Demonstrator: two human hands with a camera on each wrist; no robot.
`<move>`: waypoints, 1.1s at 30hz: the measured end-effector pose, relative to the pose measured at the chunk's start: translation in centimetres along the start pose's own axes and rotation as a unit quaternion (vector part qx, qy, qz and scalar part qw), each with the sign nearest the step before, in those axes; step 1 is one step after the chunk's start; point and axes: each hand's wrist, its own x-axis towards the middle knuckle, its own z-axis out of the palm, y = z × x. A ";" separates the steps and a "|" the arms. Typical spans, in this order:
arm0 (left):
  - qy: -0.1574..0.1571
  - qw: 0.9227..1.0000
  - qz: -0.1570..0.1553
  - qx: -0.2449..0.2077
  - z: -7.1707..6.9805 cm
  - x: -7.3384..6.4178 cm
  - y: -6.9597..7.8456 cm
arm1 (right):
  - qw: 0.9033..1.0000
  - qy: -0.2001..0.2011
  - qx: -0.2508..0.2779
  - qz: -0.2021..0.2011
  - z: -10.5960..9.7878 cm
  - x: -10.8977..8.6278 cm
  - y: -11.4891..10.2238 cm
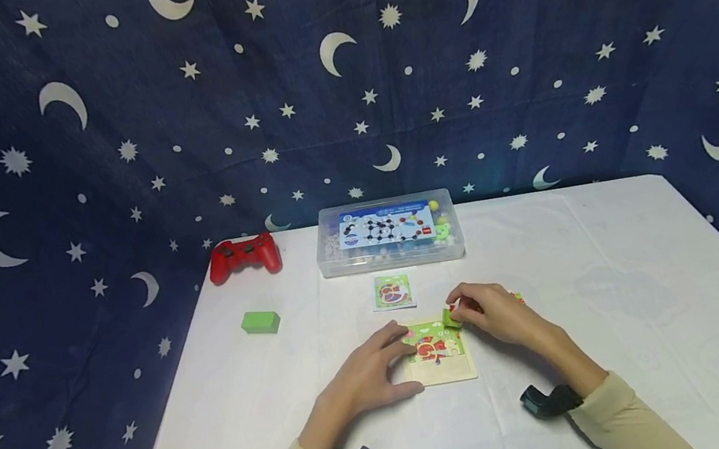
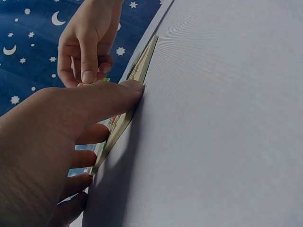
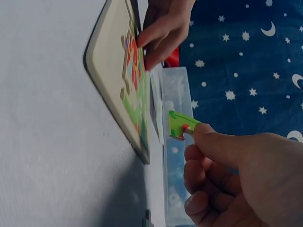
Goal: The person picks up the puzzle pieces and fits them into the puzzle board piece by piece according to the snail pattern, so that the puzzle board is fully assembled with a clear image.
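Observation:
A shallow wooden puzzle board (image 1: 442, 373) lies on the white table, partly filled with green and red picture pieces (image 1: 433, 348). My left hand (image 1: 372, 375) holds it from the left side, thumb along the near edge and fingertips over the pieces at the far left. Between thumb and fingers my right hand (image 1: 494, 313) pinches a small green puzzle piece (image 3: 177, 124) with a red spot. In the right wrist view this piece is raised off the table, beside the board's far right corner. Under the right hand, a bit of red and green (image 1: 519, 297) peeks out, mostly hidden.
Just beyond the board lies a square picture card (image 1: 393, 292). Farther back stands a clear plastic box (image 1: 390, 255) with a molecule label. On the left are a green block (image 1: 260, 322) and a red game controller (image 1: 244, 258). A starry blue curtain (image 1: 303, 66) hangs behind.

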 end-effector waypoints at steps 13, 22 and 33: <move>0.005 1.000 0.003 -0.001 -0.3 0.1 0.1 | 0.998 -0.044 0.016 -0.045 0.6 -0.3 -1.9; 0.005 1.000 0.002 -0.001 -0.2 0.2 0.0 | 0.993 -0.063 0.039 -0.087 2.3 -0.6 -2.4; 0.003 1.000 -0.006 -0.010 -0.2 0.1 0.0 | 0.990 -0.092 0.041 -0.100 4.3 -0.6 -3.0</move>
